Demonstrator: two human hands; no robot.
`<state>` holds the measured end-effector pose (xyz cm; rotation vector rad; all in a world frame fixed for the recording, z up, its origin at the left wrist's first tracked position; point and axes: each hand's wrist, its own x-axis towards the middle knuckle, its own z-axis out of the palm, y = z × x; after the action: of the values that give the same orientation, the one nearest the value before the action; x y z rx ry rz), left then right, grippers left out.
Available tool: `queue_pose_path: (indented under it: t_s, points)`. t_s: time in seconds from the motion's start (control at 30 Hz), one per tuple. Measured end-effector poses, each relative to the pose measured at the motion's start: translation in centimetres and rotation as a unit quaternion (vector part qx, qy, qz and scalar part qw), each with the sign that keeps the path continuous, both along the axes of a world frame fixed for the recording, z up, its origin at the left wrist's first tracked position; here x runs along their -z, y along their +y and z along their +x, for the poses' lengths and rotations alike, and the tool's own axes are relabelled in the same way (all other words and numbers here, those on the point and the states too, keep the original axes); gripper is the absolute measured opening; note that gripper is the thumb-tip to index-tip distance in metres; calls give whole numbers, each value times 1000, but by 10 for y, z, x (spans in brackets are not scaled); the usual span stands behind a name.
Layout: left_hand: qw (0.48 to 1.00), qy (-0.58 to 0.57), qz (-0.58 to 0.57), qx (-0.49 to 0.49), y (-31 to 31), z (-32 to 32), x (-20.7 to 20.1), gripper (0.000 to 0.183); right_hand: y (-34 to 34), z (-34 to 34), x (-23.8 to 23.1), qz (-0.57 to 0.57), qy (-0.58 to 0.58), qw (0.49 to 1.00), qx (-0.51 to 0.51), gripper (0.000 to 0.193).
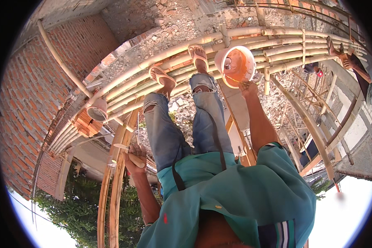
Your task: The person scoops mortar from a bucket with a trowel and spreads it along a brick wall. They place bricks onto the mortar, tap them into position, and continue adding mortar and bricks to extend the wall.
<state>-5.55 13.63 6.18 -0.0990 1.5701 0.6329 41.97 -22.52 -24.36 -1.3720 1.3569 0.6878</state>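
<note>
My right hand [248, 89] is closed on the rim of a white bucket [252, 56] beside my right foot. The bucket tilts so that its inside shows, coated with orange-brown residue. On the other side, my left hand [133, 158] is closed around the pale handle of a tool [136, 160] that looks like a trowel. A light, flat end of the tool sticks out past the fingers, but its full shape is hard to make out. Upright timber poles [116, 186] stand close to this hand. My sandalled feet [163, 77] rest on a platform of bamboo poles [184, 64].
A second bucket [97, 111] stands at the left by stacked orange bricks [86, 125]. A brick wall [29, 107] rises at far left. Rubble [169, 22] lies beyond the gapped platform. Another person [355, 68] is at far right, near diagonal bamboo poles [304, 111].
</note>
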Motion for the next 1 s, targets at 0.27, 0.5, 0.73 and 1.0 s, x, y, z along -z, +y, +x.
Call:
queue_pose_path:
  t_s: [0.27, 0.5, 0.73, 1.0]
  points:
    - [991, -31, 12, 128, 75, 58, 31, 41, 24, -89, 51, 18, -43, 999, 19, 37]
    - [977, -12, 47, 206, 150, 9, 86, 38, 53, -167, 54, -137, 8, 987, 88, 47]
    - [951, -53, 114, 283, 206, -21, 132, 37, 51, -173, 56, -589, -258, 590, -489, 61]
    - [921, -130, 200, 307, 236, 36, 224, 48, 54, -83, 225, -302, 30, 749, -589, 94]
